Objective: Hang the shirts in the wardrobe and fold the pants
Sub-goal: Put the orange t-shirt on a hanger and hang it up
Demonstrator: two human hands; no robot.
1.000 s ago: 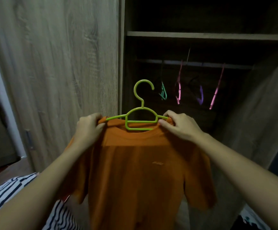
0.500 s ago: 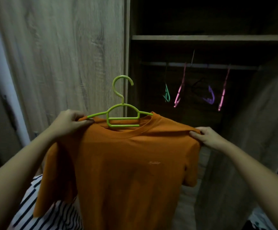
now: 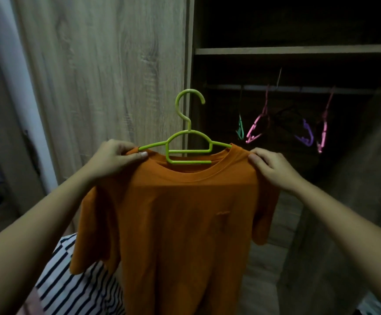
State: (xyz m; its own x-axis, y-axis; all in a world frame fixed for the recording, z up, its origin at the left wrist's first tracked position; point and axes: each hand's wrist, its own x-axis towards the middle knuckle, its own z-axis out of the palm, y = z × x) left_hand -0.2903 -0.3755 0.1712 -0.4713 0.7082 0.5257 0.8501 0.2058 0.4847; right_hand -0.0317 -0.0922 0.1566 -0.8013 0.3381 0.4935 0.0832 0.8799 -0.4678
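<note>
Orange T-shirt point(image 3: 180, 223) is on the green plastic hanger point(image 3: 189, 151), held up in mid-air near the camera, in front of the open wardrobe and not yet on the rail point(image 3: 298, 88). Left hand point(image 3: 114, 159) pinches the shirt's left shoulder, thumb on the front, right at the hanger arm. Right hand point(image 3: 273, 169) pinches the right shoulder just beside the collar. Can't tell if either hand also has the hanger arm under the cloth. The hook is free, upright, opening to the right, and sits in front of the edge of the wardrobe door point(image 3: 105, 76). The rail is farther in and to the right, under a shelf point(image 3: 298, 50), carrying 2 pink hangers point(image 3: 256, 128), 1 purple point(image 3: 306, 135) and 1 teal point(image 3: 240, 130), all bare. A striped garment point(image 3: 78, 289) lies low at near left. Risks: if the grip is on cloth only, the hanger can tilt and slide out through the neck opening. The hook may clip the door edge or the shelf on the way in. It may also snag a bare hanger, since the interior is dark and the rail is hard to see.
</note>
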